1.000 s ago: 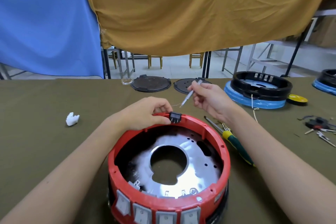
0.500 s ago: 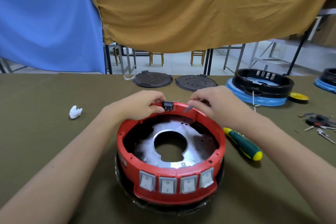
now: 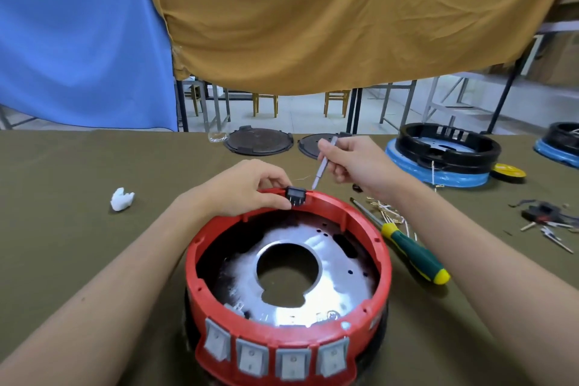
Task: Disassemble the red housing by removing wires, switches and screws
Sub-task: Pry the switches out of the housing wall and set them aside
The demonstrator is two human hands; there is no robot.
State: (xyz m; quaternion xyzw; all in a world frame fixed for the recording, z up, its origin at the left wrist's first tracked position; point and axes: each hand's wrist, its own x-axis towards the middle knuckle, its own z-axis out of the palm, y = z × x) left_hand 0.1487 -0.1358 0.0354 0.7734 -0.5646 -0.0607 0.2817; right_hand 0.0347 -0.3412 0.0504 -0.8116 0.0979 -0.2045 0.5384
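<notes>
The round red housing (image 3: 380, 247) sits on the olive table in front of me, a shiny metal plate (image 3: 332, 276) with a central hole inside it. Several grey rocker switches (image 3: 293, 363) line its near wall. A small black switch (image 3: 296, 194) sits in the far rim. My left hand (image 3: 250, 186) pinches that black switch with thumb and fingers. My right hand (image 3: 354, 163) holds a thin grey tool (image 3: 322, 164) whose tip points down just right of the black switch.
A green and yellow screwdriver (image 3: 413, 255) lies right of the housing beside loose wire pieces (image 3: 385, 210). Two dark round lids (image 3: 258, 142) lie at the back. A black ring on a blue base (image 3: 445, 157), a yellow disc (image 3: 509, 172), removed parts (image 3: 545, 216) and a white wad (image 3: 122, 198) lie around.
My right hand has lifted off the rim, raising the grey tool above the black switch. My left hand keeps its pinch on the switch. The view has shifted nearer the housing.
</notes>
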